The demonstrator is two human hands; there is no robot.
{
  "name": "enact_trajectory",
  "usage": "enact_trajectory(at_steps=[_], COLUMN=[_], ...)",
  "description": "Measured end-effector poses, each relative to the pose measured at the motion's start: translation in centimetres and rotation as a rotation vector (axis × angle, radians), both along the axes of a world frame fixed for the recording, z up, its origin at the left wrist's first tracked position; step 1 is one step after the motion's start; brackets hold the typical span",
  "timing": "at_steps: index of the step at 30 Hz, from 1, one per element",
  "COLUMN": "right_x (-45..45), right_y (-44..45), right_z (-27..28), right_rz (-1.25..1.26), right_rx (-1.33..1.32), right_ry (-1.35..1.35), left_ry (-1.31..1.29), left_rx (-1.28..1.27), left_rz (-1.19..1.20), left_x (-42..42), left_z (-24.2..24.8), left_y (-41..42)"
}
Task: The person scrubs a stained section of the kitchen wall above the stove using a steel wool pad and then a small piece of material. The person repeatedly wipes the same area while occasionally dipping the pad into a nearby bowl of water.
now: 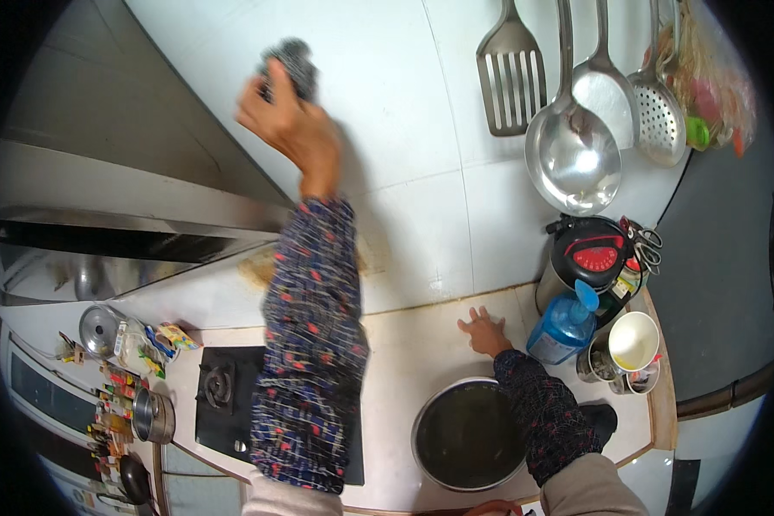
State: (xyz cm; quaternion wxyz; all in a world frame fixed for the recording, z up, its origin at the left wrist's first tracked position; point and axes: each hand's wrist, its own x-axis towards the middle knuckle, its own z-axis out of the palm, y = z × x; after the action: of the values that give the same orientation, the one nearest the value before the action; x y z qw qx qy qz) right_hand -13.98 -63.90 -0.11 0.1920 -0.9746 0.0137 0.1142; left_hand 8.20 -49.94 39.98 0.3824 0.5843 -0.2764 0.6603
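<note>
My left hand [293,122] is raised on the upper left, gripping a dark grey scouring pad [300,64], perhaps steel wool. The pad looks blurred against the white tiled wall [393,84]; whether it touches the tiles cannot be told. Low down by the wall, my right hand [486,333] rests with fingers spread on the pale countertop [413,348]. A round metal basin [415,433] of dark liquid stands just below it, partly behind my right forearm. A blue pump bottle [561,332] is to the right of that hand.
A range hood [135,184] juts out left, above a black gas stove [229,413]. A slotted turner [511,74] and a large ladle [574,158] hang upper right. Below are an electric kettle-like appliance [587,251] and a white cup [633,342]. Several bottles [113,419] line the far left.
</note>
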Motion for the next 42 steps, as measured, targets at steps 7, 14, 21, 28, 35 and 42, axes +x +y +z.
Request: enact_trajectory(at_steps=[7,14,21,28,35,42], right_x=[-1.5,-0.7,-1.3,-0.8,-0.5,-0.4], right_y=[-2.6,-1.3,-3.4,-3.1,-3.4,-3.2], right_z=[-1.7,-1.8,-2.7,-3.0,-3.2,-3.3], right_rz=[-0.004,0.003,0.031,0.042,0.063,0.146], right_rx=[-0.014,-0.017,-0.086,-0.069,-0.092,-0.155], right_ry=[0.047,0.003,0.033,0.099,0.111,0.030], left_ry=[-0.130,0.329,0.152,0.016,0.427,0.539], left_rx=[0.480,-0.139,-0.167,0.530,0.105,-0.435], left_rz=[0.179,0.334,-0.044,0.015,0.249,0.537], left_x=[-6.7,-7.8,-7.4,-9.0,-5.4,0.7], left_z=[-7.2,-2.7,-3.0,-17.0,-24.5,-26.5], left_y=[-1.1,-3.1,-3.9,-4.6,13.4,26.2])
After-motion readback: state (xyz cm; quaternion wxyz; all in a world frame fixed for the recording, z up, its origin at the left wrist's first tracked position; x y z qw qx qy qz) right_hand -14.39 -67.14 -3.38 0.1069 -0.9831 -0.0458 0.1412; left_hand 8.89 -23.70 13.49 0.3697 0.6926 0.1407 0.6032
